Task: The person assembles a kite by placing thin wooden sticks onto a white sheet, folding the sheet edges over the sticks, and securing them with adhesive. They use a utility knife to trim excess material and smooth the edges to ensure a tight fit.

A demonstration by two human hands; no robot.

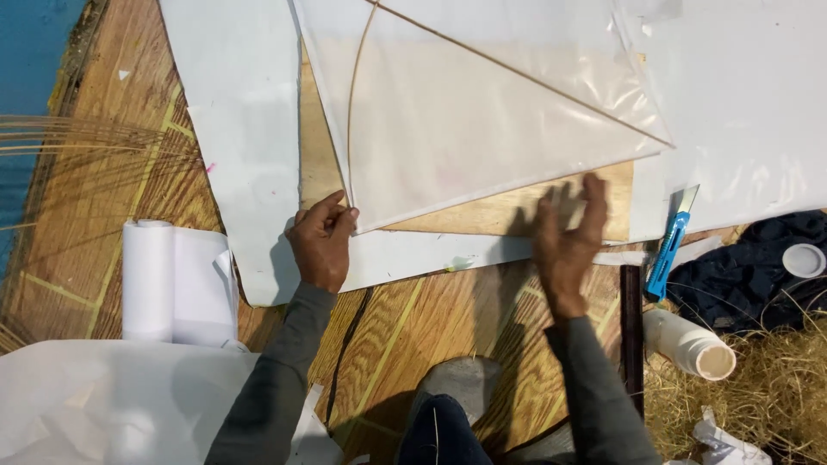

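Head view, straight down onto a wood-patterned floor. Left hand first: fingers curled in, thumb and forefinger pinched on the near left corner of a white paper kite, right where the curved bow stick comes down to the edge. Right hand over to the right: wide open, fingers spread and flat, gripping nothing, blurred with motion above the kite's near edge and the plywood board under it. Touching the paper or just above it? Cannot tell through the blur.

Kite lying flat on that board, straight spine stick running diagonally toward the far left, larger white sheets spread beneath.

Judging by the pose: smoothing or pressing down the near edge, corner pinned by the left. Next move calling for a firm pinch at the corner and a light, even sweep along the edge, so as not to crease the thin paper.

Further out: blue utility knife just right of the board, blade out. Beyond it dark cloth, white lid, white tube on straw. Near left: roll of white paper. Far left: bundle of thin bamboo slivers.
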